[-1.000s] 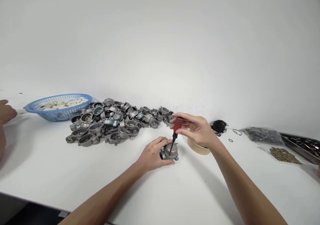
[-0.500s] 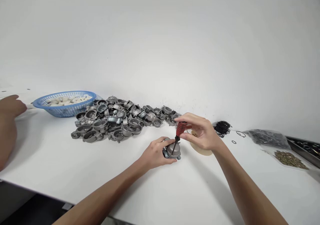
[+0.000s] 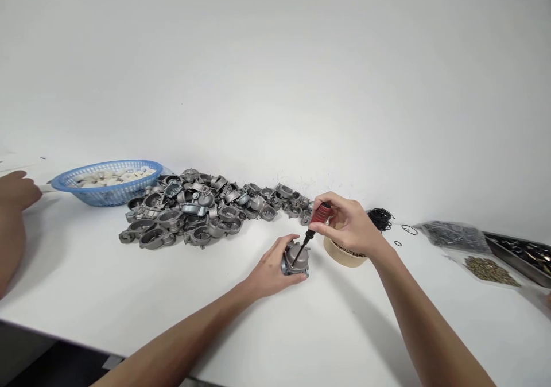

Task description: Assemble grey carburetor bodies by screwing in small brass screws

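Note:
A grey metal carburetor (image 3: 298,257) with a domed bowl facing up rests on the white table. My left hand (image 3: 272,269) grips it from the left, fingers behind and thumb in front. Above it, my right hand (image 3: 346,223) is closed on the handle of a red and black screwdriver (image 3: 319,219). The screwdriver slants down to the left, its tip at the near edge of the dome; a screw there is too small to make out. Partly behind my right hand stands a round tan tub (image 3: 344,256) with small brass-coloured parts in it.
A heap of grey metal castings (image 3: 185,212) lies at the back, beside a blue basket (image 3: 107,194) of white parts. Black rings (image 3: 380,219), bagged parts (image 3: 454,237), brassy screws (image 3: 491,271) and a metal tray (image 3: 523,258) lie right. Another person's hand (image 3: 21,190) is far left.
The screwdriver has tilted further, its handle shifting right with my right hand. My left fingers have moved on the carburetor. The view has shifted slightly.

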A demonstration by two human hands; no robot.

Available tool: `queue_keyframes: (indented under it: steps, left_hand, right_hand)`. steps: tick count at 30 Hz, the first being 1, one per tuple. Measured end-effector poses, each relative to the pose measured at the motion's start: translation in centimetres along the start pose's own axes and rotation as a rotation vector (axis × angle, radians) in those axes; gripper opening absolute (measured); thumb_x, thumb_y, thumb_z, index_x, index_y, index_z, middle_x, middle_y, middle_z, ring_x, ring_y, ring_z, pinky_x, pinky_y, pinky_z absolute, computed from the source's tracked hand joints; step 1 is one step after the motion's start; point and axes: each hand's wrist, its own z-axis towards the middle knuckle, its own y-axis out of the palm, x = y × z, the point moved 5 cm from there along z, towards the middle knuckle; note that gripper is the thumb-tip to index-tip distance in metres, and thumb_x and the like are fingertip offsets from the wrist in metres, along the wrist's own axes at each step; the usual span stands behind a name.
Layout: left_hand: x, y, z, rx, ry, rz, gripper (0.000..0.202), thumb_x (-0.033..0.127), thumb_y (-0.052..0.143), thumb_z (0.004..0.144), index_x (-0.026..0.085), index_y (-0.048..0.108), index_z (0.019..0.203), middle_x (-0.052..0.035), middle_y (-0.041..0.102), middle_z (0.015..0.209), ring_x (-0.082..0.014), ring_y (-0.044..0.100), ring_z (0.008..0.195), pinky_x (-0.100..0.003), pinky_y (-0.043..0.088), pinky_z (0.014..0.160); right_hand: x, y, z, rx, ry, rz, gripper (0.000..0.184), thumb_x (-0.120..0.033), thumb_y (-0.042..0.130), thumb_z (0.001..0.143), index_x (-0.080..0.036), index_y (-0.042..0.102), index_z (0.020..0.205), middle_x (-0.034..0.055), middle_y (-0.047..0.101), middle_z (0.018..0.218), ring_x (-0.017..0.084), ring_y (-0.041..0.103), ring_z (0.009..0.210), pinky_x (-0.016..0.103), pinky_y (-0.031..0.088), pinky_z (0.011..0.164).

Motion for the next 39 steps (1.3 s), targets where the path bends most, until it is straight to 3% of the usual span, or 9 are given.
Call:
queue_keyframes:
  steps: [5,12,17,22,26,28,31,35,39]
  left_hand:
    - [0.7,-0.7,0.3,-0.028,0.070,0.056,0.080,0.030,0.079,0.069,0.030,0.043,0.140,-0.0060,0.060,0.134,-0.0270,0.059,0.119,-0.042,0.048,0.104]
    - [0.0,-1.4,0.3,-0.075,0.072,0.270,0.085,0.040,0.077,0.069,0.032,0.044,0.147,-0.0043,0.064,0.131,-0.0295,0.061,0.117,-0.041,0.047,0.104]
    - [-0.3,-0.5,0.3,-0.102,0.012,0.343,0.086,0.045,0.075,0.071,0.032,0.041,0.149,-0.0067,0.063,0.124,-0.0297,0.063,0.109,-0.041,0.051,0.096]
    - [-0.1,-0.4,0.3,-0.087,0.026,0.304,0.081,0.038,0.073,0.072,0.034,0.043,0.147,-0.0037,0.065,0.120,-0.0265,0.064,0.102,-0.037,0.051,0.091]
    - [0.2,-0.7,0.2,-0.066,0.060,0.259,0.075,0.031,0.071,0.071,0.035,0.048,0.142,-0.0016,0.066,0.121,-0.0242,0.065,0.100,-0.035,0.051,0.090]
    - [0.3,-0.8,0.1,-0.068,0.077,0.251,0.070,0.030,0.071,0.072,0.036,0.051,0.139,-0.0013,0.066,0.120,-0.0232,0.066,0.098,-0.034,0.051,0.089]
    - [0.6,-1.0,0.0,-0.081,0.104,0.237,0.065,0.029,0.070,0.073,0.035,0.054,0.136,-0.0011,0.067,0.118,-0.0217,0.066,0.094,-0.033,0.052,0.088]
    - [0.6,-1.3,-0.1,-0.075,0.101,0.218,0.063,0.028,0.070,0.074,0.035,0.055,0.135,-0.0009,0.067,0.118,-0.0210,0.067,0.094,-0.033,0.052,0.090]
    - [0.5,-1.4,-0.1,-0.077,0.095,0.216,0.062,0.028,0.071,0.074,0.035,0.056,0.134,-0.0013,0.066,0.119,-0.0214,0.067,0.095,-0.033,0.052,0.089]
  right_hand:
    - [1.3,-1.6,-2.3,-0.026,0.078,-0.016,0.013,-0.032,0.068,0.088,-0.021,0.061,0.089,0.0032,0.066,0.077,0.015,0.060,0.065,0.027,0.048,0.057]
    - [6.4,-1.9,-8.6,-0.080,0.184,0.133,0.017,-0.032,0.075,0.083,-0.020,0.065,0.089,0.0104,0.066,0.101,0.020,0.066,0.078,0.034,0.058,0.066]
    - [9.5,-0.7,-11.5,0.051,0.286,0.252,0.022,-0.039,0.076,0.082,-0.020,0.064,0.086,0.0058,0.059,0.090,0.014,0.057,0.060,0.028,0.051,0.047]
    - [10.6,0.0,-12.3,0.089,0.424,0.184,0.036,-0.048,0.058,0.094,-0.018,0.066,0.077,-0.0003,0.052,0.058,0.012,0.048,0.044,0.026,0.044,0.040]
    - [10.6,0.4,-12.4,0.022,0.385,0.284,0.027,-0.046,0.063,0.091,-0.020,0.066,0.100,0.0048,0.061,0.084,0.011,0.050,0.052,0.026,0.044,0.044]
    - [10.8,0.7,-12.5,0.016,0.407,0.333,0.027,-0.044,0.065,0.091,-0.021,0.063,0.104,0.0015,0.058,0.078,0.009,0.045,0.048,0.024,0.041,0.042]
    - [11.1,1.0,-12.6,0.070,0.450,0.312,0.032,-0.049,0.054,0.096,-0.018,0.064,0.092,-0.0019,0.052,0.066,0.008,0.041,0.040,0.024,0.035,0.036]
    - [10.7,1.4,-12.5,0.040,0.396,0.347,0.031,-0.048,0.061,0.092,-0.019,0.063,0.103,0.0016,0.057,0.076,0.012,0.051,0.050,0.028,0.045,0.045]
    - [10.8,1.2,-12.7,0.071,0.426,0.301,0.031,-0.048,0.052,0.098,-0.019,0.061,0.105,-0.0018,0.052,0.069,0.009,0.043,0.042,0.025,0.037,0.040]
